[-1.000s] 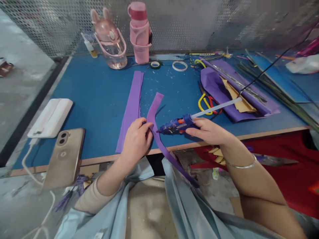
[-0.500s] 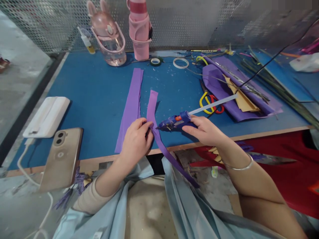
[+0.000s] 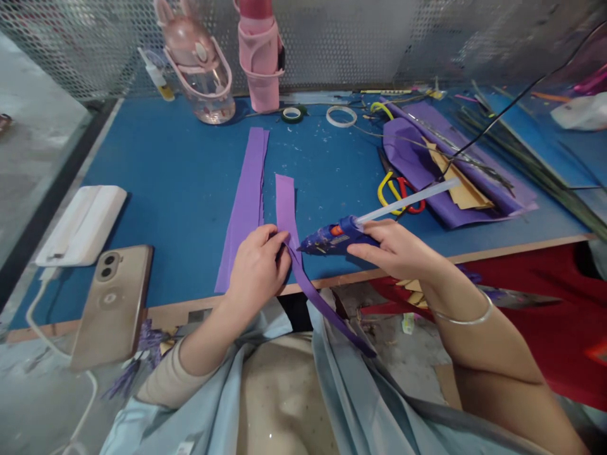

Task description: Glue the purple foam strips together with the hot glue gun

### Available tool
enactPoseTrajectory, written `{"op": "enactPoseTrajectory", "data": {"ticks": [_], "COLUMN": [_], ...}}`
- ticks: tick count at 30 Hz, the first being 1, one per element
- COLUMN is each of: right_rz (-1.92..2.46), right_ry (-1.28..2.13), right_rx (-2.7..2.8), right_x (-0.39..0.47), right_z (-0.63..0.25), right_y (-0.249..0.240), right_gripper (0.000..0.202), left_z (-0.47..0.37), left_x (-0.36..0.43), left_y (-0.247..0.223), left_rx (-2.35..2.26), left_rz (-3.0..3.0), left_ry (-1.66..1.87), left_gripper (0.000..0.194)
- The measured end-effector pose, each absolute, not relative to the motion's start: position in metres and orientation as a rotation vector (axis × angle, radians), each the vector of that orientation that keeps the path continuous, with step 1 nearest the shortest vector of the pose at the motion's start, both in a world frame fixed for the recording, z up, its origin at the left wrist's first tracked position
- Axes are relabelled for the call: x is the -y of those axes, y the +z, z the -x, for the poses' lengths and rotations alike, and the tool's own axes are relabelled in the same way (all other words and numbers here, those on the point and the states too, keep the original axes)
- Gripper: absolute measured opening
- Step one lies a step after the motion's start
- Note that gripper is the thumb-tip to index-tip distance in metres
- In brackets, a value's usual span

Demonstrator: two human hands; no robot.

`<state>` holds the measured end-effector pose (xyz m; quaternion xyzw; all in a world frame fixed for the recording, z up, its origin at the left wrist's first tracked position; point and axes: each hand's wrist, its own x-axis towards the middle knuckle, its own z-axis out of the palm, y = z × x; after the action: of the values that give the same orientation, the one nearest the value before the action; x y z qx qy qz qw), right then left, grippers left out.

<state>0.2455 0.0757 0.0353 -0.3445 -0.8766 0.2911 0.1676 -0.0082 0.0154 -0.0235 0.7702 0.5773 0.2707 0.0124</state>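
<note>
My left hand [image 3: 260, 260] pinches a purple strip [image 3: 286, 202] near the table's front edge. One end of the strip lies on the blue table, and the narrower, folded-looking part hangs over the edge toward my lap. My right hand [image 3: 393, 249] is wrapped round a blue glue gun [image 3: 332, 237], with a long translucent glue stick [image 3: 408, 201] coming out of its back. The gun's nozzle points left and meets the strip just right of my left fingertips. Left of the strip lies a stack of purple strips [image 3: 246, 196].
Scissors with yellow and red handles [image 3: 401, 193] lie beside purple wrapping [image 3: 455, 158] at the right. Two bottles [image 3: 199, 76] and tape rolls [image 3: 341, 116] stand or lie at the back. A phone [image 3: 112, 303] and white power bank [image 3: 83, 224] are at the left.
The strip's far end has swung slightly left and lies flatter. The view has shifted a little. Both hands keep their holds, with the nozzle still at the strip.
</note>
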Motion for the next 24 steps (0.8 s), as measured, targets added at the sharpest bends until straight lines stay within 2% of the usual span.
{"op": "enactPoseTrajectory", "data": {"ticks": [6, 11, 16, 20, 24], "right_rz": [0.873, 0.946, 1.031, 1.056, 1.066], "right_ry": [0.899, 0.864, 0.783, 0.789, 0.814], "right_rx": [2.544, 2.523, 2.427, 2.397, 2.379], "right_x": [-0.070, -0.073, -0.075, -0.075, -0.074], "right_z": [-0.251, -0.246, -0.241, -0.241, -0.241], "right_y": [0.041, 0.038, 0.031, 0.026, 0.025], "right_gripper": [0.027, 0.028, 0.027, 0.027, 0.028], "left_z": [0.007, 0.008, 0.005, -0.001, -0.005], "left_x": [-0.016, -0.017, -0.008, 0.005, 0.009], "left_y": [-0.022, -0.024, -0.018, -0.015, -0.016], "left_rx": [-1.794, -1.798, -1.836, -1.703, -1.689], "left_rz": [-2.408, -2.395, -2.343, -2.395, -2.470], "left_ry": [0.835, 0.854, 0.953, 0.854, 0.713], "left_gripper": [0.028, 0.026, 0.034, 0.015, 0.017]}}
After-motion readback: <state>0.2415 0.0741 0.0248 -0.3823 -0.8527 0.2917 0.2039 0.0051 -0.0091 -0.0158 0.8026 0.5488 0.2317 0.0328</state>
